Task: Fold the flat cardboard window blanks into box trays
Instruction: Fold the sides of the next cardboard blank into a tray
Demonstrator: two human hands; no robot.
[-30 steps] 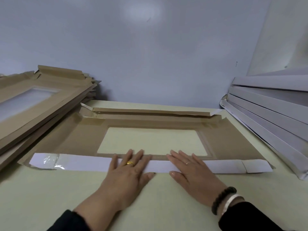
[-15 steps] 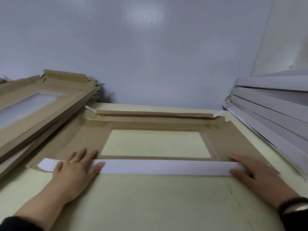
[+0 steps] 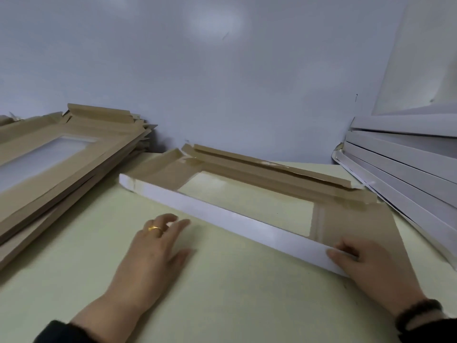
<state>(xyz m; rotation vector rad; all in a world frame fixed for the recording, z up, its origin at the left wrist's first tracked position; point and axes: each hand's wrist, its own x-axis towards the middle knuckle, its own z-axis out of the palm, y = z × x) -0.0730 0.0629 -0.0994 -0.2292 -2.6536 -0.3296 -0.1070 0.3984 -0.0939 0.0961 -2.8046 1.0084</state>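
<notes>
At the far left, a stack of cardboard blanks (image 3: 61, 164) lies tilted on the table (image 3: 222, 305), brown side up, with a window showing in the top one. Your left hand (image 3: 153, 253) rests flat on the table near the middle, fingers relaxed and spread a little, holding nothing; it has a gold ring (image 3: 155, 229) on one finger and sits just short of the blank's near edge. The blank you are working on (image 3: 247, 191) lies at an angle across the table, brown face up, its window (image 3: 247, 201) showing the table through it. Its long near flap (image 3: 222, 216), white outside, stands folded up. Your right hand (image 3: 363, 263) grips the right end of that flap, thumb on the white face and fingers curled over the top edge. At the far right, a stack of white trays (image 3: 405, 164) stands against the wall.
</notes>
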